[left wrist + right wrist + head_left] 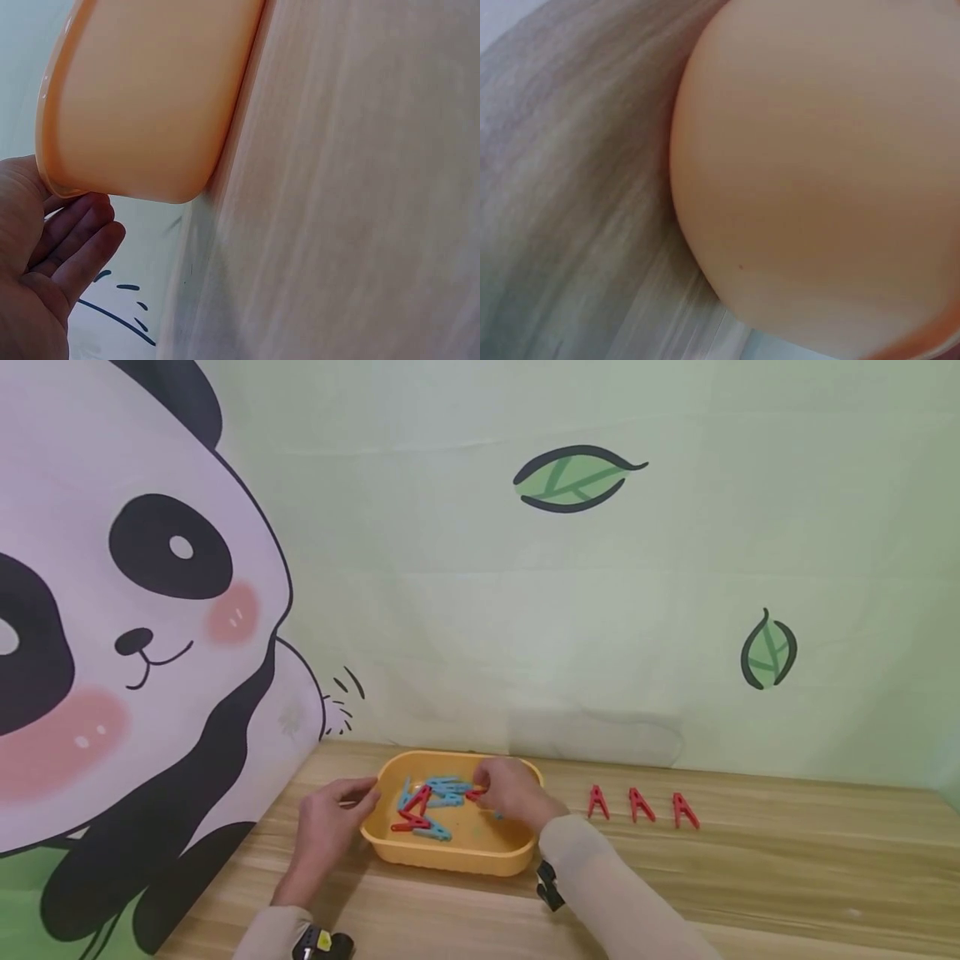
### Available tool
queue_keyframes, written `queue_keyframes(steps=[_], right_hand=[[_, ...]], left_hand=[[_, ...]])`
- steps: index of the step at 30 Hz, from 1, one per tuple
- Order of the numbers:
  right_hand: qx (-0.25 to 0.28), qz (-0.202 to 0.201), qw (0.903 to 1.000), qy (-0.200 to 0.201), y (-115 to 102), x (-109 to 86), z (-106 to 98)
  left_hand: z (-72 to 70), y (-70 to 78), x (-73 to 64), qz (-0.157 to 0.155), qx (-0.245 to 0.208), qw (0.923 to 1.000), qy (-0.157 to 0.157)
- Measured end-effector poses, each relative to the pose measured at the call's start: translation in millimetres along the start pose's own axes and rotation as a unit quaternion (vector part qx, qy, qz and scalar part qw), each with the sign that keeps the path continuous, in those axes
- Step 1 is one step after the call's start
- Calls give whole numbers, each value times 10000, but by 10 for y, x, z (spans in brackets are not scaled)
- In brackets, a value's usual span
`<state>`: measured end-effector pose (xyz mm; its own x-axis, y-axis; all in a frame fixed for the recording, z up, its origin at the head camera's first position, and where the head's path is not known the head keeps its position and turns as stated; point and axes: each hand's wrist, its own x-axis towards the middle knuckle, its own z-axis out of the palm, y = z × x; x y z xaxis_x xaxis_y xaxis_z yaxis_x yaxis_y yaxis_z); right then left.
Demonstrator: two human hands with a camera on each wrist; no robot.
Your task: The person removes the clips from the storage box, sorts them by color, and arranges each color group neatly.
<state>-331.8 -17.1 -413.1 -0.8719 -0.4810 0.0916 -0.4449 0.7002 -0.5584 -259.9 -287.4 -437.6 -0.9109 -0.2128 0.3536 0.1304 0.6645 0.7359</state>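
A yellow plastic basin [450, 858] stands on the wooden table, holding several blue clothespins [447, 791] and red clothespins [415, 810]. At its left end my left hand [330, 818] holds the rim between thumb and fingers. The left wrist view has those fingers [82, 244] up against the basin's lip, the thumb hidden. My right hand [513, 789] reaches down inside the right part of the basin. Its fingertips pinch a red clothespin [475, 794], partly covered by the hand. Only the basin's outer wall [817, 180] fills the right wrist view; the right hand's fingers are hidden there.
Three red clothespins lie in a row right of the basin: a left one [597, 802], a middle one [641, 806] and a right one [685, 811]. A pale green backdrop [450, 610] with a panda and leaves rises behind the wooden table [787, 860].
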Motion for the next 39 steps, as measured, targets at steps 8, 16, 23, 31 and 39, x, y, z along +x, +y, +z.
queue_keyframes(steps=[8, 16, 23, 31, 39], right_hand=[[-271, 36, 9996, -34, 2, -27, 5], [-460, -58, 9989, -15, -6, -54, 16], [64, -73, 9999, 70, -76, -93, -2], [699, -134, 9965, 430, -183, -274, -182], [1091, -144, 9881, 1072, -152, -529, -396]], left_hand=[[16, 25, -8, -29, 2, 10000, -9], [21, 25, -16, -27, 29, 10000, -47], [8, 15, -31, -83, -14, 9999, -79], [4, 14, -38, -153, 28, 9998, -97], [2, 36, -26, -110, 45, 9999, -84]])
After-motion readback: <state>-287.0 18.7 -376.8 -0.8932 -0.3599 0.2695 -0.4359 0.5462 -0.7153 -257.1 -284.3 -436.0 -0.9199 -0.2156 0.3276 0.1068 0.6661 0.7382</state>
